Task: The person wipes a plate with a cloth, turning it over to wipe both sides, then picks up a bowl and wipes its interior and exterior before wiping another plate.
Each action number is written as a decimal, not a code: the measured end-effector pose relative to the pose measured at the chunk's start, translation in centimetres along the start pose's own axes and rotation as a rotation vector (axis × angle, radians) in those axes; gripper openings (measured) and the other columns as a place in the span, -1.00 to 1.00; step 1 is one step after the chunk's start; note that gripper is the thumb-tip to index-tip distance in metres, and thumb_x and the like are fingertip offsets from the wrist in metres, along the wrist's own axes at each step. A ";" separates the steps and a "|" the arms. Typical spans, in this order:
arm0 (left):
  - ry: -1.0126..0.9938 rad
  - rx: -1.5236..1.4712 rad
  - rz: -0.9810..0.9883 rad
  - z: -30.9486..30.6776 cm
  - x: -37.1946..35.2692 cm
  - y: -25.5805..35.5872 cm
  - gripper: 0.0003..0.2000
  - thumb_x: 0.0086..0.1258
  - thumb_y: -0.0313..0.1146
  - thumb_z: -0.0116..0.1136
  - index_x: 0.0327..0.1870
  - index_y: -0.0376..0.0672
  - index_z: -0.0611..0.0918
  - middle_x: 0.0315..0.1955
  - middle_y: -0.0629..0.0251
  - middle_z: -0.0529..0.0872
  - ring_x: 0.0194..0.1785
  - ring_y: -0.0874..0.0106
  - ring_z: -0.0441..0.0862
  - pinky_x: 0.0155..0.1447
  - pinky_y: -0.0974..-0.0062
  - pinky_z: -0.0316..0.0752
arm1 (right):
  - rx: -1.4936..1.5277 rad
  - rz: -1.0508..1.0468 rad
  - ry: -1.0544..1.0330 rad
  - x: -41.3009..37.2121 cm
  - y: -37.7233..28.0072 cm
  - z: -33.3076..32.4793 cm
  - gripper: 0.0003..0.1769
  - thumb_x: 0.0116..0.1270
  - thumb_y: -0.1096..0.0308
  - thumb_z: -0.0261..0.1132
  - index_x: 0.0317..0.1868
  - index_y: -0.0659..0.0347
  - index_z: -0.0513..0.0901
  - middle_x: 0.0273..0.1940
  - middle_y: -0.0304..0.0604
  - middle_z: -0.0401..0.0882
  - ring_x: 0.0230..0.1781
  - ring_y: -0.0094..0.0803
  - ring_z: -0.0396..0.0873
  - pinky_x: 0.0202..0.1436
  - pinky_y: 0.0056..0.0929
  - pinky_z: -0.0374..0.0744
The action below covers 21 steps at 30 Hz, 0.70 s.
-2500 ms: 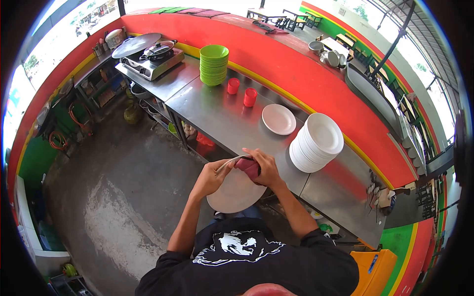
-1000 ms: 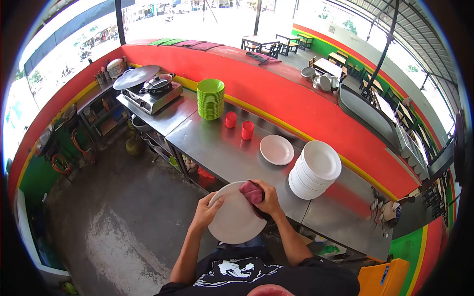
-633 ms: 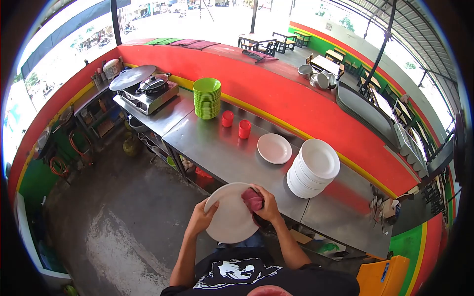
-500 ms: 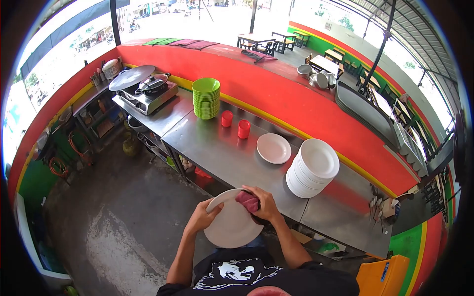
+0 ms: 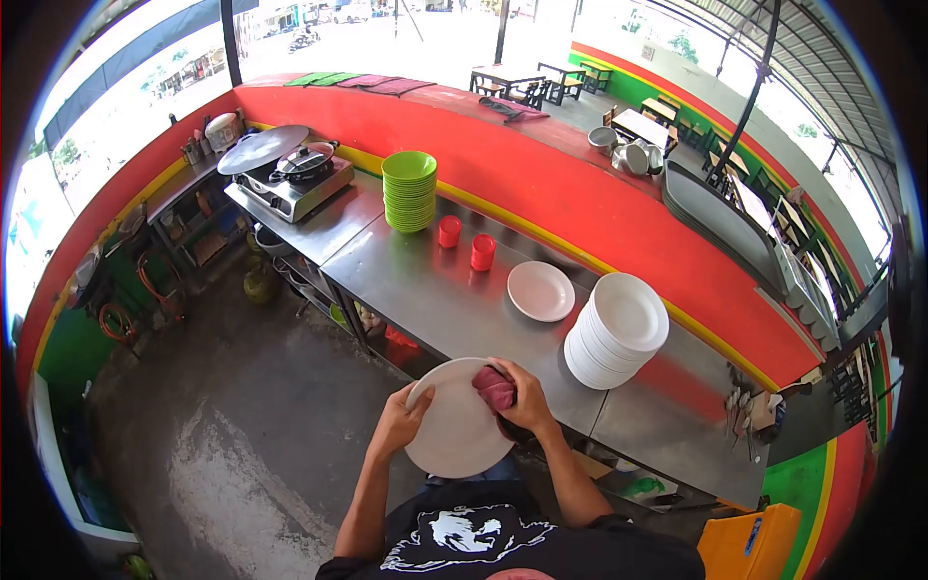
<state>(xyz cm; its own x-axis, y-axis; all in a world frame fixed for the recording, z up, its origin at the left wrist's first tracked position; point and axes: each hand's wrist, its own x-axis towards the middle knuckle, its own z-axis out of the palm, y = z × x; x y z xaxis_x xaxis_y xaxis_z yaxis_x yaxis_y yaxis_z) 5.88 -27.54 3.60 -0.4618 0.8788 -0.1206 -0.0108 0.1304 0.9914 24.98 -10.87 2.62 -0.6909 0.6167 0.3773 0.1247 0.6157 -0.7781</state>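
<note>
A white plate is held up in front of my body, over the floor beside the counter. My left hand grips its left rim, thumb on the upper face and fingers hidden behind. At the upper right rim, my right hand presses a dark red cloth against the plate. On the steel counter, a tall stack of white plates stands to the right, beyond my right hand. Left of that stack lies a single white plate.
Two red cups and a stack of green bowls stand farther left on the steel counter. A gas stove with a lidded pan is at its far end. A red wall runs behind; an orange chair is lower right.
The plate and both hands sit slightly higher, and the cloth has shifted a little to the right. The whole view has moved slightly. Both hands keep their hold.
</note>
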 end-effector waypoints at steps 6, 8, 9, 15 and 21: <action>-0.094 0.108 0.020 0.7 0.3 1.9 -0.64 0.62 -0.14 0.14 0.08 -0.32 0.68 -0.33 0.39 0.72 -0.22 0.58 0.56 -0.08 0.48 0.52 | -0.131 -0.115 -0.146 1.8 -2.3 -1.0 -0.21 0.01 0.31 0.55 0.33 0.16 0.53 0.12 -0.05 0.66 0.12 0.03 0.63 0.19 -0.17 0.60; -0.014 0.040 0.052 1.0 0.5 1.7 -0.64 0.62 -0.14 0.14 0.08 -0.33 0.68 -0.33 0.41 0.71 -0.23 0.60 0.54 -0.11 0.51 0.50 | -0.158 -0.114 -0.040 1.8 -1.6 -0.4 -0.18 0.05 0.27 0.53 0.39 0.15 0.49 0.22 -0.04 0.61 0.19 0.05 0.58 0.27 -0.13 0.55; 0.038 -0.008 0.082 1.2 1.0 0.9 -0.64 0.62 -0.14 0.14 0.07 -0.33 0.68 -0.34 0.43 0.70 -0.24 0.61 0.53 -0.12 0.54 0.49 | -0.272 -0.134 0.062 1.8 -1.9 0.0 -0.19 0.10 0.29 0.49 0.41 0.16 0.47 0.28 -0.01 0.56 0.24 0.07 0.54 0.33 -0.11 0.50; 0.343 -0.252 0.141 2.0 1.4 -0.3 -0.58 0.64 -0.09 0.10 0.03 -0.38 0.68 -0.36 0.49 0.66 -0.32 0.69 0.47 -0.24 0.62 0.41 | -0.528 -0.055 0.168 -1.0 -1.8 3.2 -0.11 0.26 0.25 0.37 0.56 0.28 0.24 0.60 0.13 0.12 0.53 0.20 0.21 0.56 0.13 0.18; 0.333 -0.294 0.156 3.0 1.4 -0.5 -0.58 0.66 -0.10 0.08 0.09 -0.38 0.68 -0.27 0.40 0.73 -0.21 0.64 0.54 -0.10 0.60 0.50 | -0.238 -0.132 -0.125 -3.6 -3.9 6.8 -0.02 0.31 0.15 0.36 0.62 0.27 0.08 0.64 0.15 -0.04 0.61 0.17 0.05 0.58 0.23 0.10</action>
<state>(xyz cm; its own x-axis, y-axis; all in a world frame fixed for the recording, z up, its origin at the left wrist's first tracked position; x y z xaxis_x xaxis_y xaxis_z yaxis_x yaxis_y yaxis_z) 7.91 -25.03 2.78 -0.7368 0.6760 0.0063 -0.1471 -0.1694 0.9745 22.18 -18.83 0.84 -0.7928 0.4673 0.3914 0.1809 0.7936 -0.5809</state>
